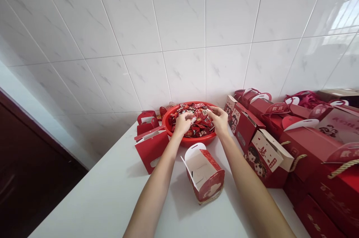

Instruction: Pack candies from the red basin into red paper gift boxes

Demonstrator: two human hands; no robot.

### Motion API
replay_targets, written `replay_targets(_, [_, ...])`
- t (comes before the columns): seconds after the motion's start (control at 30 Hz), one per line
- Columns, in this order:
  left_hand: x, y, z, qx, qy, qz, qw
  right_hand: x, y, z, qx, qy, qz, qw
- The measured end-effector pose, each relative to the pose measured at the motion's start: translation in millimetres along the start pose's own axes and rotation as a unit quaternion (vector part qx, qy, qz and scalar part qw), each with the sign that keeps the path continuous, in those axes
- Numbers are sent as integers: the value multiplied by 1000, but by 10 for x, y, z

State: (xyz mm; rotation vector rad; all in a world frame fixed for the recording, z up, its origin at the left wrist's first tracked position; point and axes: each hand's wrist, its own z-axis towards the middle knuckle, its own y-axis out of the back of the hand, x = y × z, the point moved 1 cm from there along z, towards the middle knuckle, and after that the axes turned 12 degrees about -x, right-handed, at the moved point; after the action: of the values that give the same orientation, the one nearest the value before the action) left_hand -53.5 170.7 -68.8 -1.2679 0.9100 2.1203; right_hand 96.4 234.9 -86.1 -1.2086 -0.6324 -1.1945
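A round red plastic basin full of small red-wrapped candies stands against the wall. Over its left side my left hand is closed, with a whitish wrapped piece showing at its fingertips. My right hand is over the right side, thumb and fingers pinched on a small wrapped candy. Between my forearms sits an open red gift box, its flaps up, a rope handle hanging at its base and a pale inside showing.
Red gift boxes and bags crowd the right side, some with rope handles. A red paper bag and a smaller red box stand left of the basin. The white table meets a tiled wall; its left edge slants toward a dark door.
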Motion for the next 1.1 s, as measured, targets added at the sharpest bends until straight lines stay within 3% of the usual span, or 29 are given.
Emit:
replay_targets(0.17, [-157, 36, -101, -27, -64, 254, 965, -28, -8, 7, -36, 31, -24, 999])
replay_targets(0.23, [-226, 37, -152, -10, -110, 324, 940, -18, -9, 4, -42, 28, -21, 999])
replay_targets(0.37, [-296, 14, -215, 62, -178, 357, 915, 6, -6, 3, -30, 23, -43, 998])
replay_targets(0.53, [-288, 37, -186, 66, -56, 479, 874, 24, -13, 7, -33, 18, -24, 999])
replay_targets(0.67, [-257, 87, -143, 115, 19, 524, 844, 36, -25, 1, -35, 5, 2, 999])
replay_targets(1.0, [-85, 50, 33, 190, 99, 522, 826, 16, -33, -7, -29, -9, 16, 999])
replay_targets(1.07, [-1, 62, 82, 188, 97, 501, 839, 29, -31, -10, -28, -7, 11, 1000])
replay_targets(1.1, [45, 72, 105, 180, 85, 467, 862, 35, -30, -13, -26, -5, 9, 1000])
